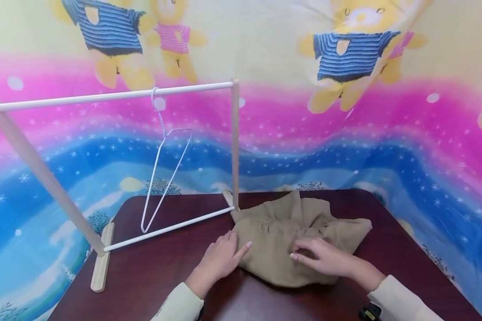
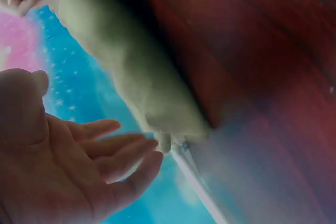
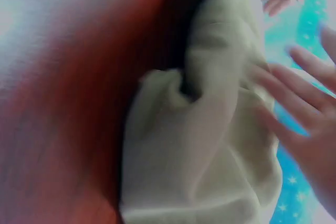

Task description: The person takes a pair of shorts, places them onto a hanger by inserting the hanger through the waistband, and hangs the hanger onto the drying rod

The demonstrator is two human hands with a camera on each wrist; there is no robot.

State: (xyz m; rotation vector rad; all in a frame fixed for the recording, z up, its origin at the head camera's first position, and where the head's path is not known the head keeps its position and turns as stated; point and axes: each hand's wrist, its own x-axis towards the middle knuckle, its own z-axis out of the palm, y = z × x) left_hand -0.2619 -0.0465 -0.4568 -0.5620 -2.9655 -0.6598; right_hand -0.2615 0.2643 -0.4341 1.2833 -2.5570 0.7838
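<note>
A crumpled khaki garment (image 1: 277,254) lies on the dark red table, its folds bunched toward the far side and one end reaching out to the right. My left hand (image 1: 221,257) is at the garment's left edge, palm showing and fingers loosely bent in the left wrist view, with nothing in them. Over the right half of the cloth is my right hand (image 1: 323,257). Its fingers (image 3: 294,95) are spread apart in the right wrist view and overlap the edge of the fabric there, gripping none of it.
A rack with white rails (image 1: 116,96) and wooden posts stands on the table's left side, its right post close behind the garment. From the top rail hangs a white wire hanger (image 1: 154,178). A printed curtain (image 1: 273,125) with bears surrounds the table (image 1: 152,272).
</note>
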